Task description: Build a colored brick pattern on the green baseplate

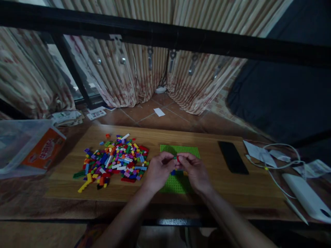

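We see a wooden bench (207, 186) with a green baseplate (178, 151) near its middle, a heap of coloured bricks (116, 160) to the left and a black phone (232, 156) to the right. Above the baseplate, our left hand (159, 170) and right hand (195, 170) meet, fingertips pinched together on a small red brick (178, 158).

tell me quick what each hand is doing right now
left hand: closed, pinching a small red brick
right hand: closed, pinching the same brick
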Demonstrator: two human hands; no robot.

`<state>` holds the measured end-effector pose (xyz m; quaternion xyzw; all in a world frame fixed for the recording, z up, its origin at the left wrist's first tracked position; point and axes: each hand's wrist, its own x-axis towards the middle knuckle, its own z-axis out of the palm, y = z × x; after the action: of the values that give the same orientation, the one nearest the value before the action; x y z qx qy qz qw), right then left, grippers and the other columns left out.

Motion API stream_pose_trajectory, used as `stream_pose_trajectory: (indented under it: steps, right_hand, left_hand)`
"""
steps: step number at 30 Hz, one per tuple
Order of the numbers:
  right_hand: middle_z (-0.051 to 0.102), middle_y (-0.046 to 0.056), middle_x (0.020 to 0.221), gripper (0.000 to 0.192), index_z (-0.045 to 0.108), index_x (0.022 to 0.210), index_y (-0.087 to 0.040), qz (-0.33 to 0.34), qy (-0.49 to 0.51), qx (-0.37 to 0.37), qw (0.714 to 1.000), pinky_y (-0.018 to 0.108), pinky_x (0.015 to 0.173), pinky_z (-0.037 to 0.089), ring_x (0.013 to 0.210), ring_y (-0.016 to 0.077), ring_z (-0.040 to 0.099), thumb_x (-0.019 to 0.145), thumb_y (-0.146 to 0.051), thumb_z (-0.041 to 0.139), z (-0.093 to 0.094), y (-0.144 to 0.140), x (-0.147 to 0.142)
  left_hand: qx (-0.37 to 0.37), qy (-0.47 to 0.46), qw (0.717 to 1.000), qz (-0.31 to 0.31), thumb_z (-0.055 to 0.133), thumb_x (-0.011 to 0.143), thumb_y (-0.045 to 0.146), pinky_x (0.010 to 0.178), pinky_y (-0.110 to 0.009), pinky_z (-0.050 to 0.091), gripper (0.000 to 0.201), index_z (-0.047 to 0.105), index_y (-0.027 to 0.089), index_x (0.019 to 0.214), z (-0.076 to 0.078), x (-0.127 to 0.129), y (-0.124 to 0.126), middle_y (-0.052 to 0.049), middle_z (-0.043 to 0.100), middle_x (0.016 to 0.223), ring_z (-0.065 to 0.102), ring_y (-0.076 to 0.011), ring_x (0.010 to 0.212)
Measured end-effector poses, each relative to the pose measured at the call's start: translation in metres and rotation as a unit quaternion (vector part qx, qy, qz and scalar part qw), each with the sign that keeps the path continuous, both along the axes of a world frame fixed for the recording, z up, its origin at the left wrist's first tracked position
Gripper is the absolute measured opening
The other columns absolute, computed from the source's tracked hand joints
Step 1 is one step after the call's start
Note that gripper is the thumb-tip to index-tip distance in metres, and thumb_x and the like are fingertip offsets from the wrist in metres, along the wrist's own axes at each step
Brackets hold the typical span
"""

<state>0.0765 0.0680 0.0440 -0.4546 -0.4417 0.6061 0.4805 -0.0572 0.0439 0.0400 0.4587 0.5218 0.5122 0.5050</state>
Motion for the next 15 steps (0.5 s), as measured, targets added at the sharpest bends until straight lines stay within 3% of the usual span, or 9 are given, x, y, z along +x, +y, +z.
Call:
stream_pose_trajectory:
  steps: [4, 11, 15]
  right_hand:
    - [0.069, 0.000, 0.068, 0.031, 0.070, 0.082, -0.019, 0.030, -0.007, -0.007, 1.000, 0.027, 0.062, 0.055, 0.060, 0.0117, 0.063, 0.065, -0.043, 0.079, 0.002, 0.001, 0.007]
    - [0.068, 0.000, 0.062, 0.028, 0.069, 0.074, -0.018, 0.109, 0.001, -0.029, 0.994, 0.023, 0.054, 0.051, 0.055, 0.0106, 0.062, 0.063, -0.040, 0.081, 0.005, 0.002, 0.020]
    - [0.069, 0.000, 0.064, 0.028, 0.072, 0.077, -0.018, 0.125, 0.029, -0.063, 0.990, 0.024, 0.056, 0.053, 0.055, 0.0107, 0.063, 0.062, -0.039, 0.083, 0.010, 0.002, 0.022]
  left_hand:
    - [-0.029, -0.023, 0.999, -0.015, 0.068, 0.077, 0.036, 0.060, -0.022, 0.046, 0.023, 0.063, 0.016, 0.086, -0.006, 0.004, 0.003, 0.000, 0.065, 0.073, 0.060, -0.0114, 0.066]
    - [-0.082, -0.109, 0.987, -0.082, 0.074, 0.072, 0.035, 0.062, -0.023, 0.047, 0.025, 0.064, 0.013, 0.079, 0.007, 0.006, -0.001, -0.002, 0.068, 0.070, 0.061, -0.0114, 0.064]
    - [-0.117, -0.192, 0.971, -0.083, 0.079, 0.065, 0.031, 0.061, -0.024, 0.047, 0.029, 0.065, 0.013, 0.082, 0.011, 0.004, -0.003, -0.002, 0.068, 0.069, 0.060, -0.0107, 0.059]
